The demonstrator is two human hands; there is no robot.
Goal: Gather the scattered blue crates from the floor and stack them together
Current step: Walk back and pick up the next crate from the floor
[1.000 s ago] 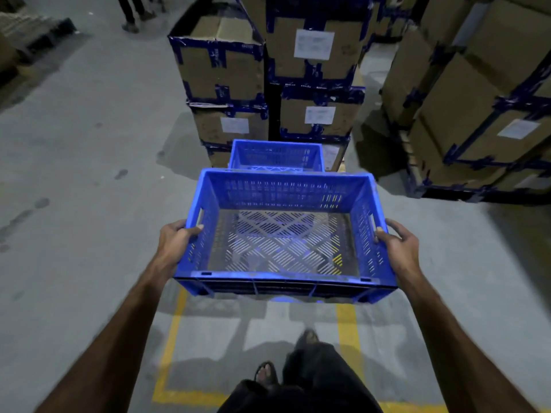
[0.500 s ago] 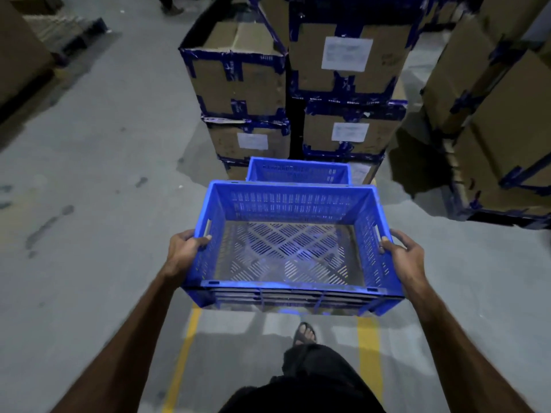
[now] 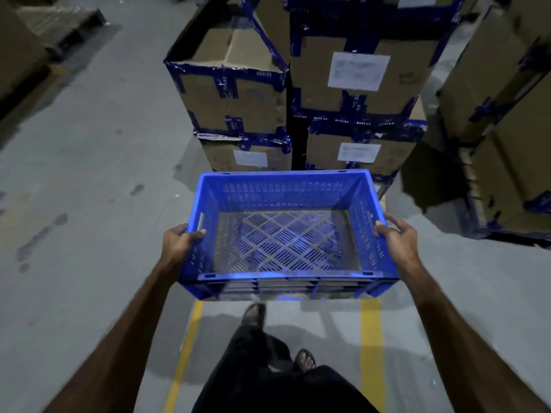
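Blue crate [image 3: 286, 234] gripped at both ends by left hand [image 3: 179, 244] and right hand [image 3: 398, 241], taped cardboard boxes [image 3: 238, 96] stacked just ahead, yellow floor lines [image 3: 371, 338] below

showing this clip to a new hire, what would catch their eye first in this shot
The bright blue crate fills the centre of the view, empty and carried above the floor, with the left hand and right hand gripping its side handles. Straight ahead stand stacked cardboard boxes bound in blue tape, white labels on their fronts. Below the crate, yellow floor lines run either side of the person's sandalled feet.
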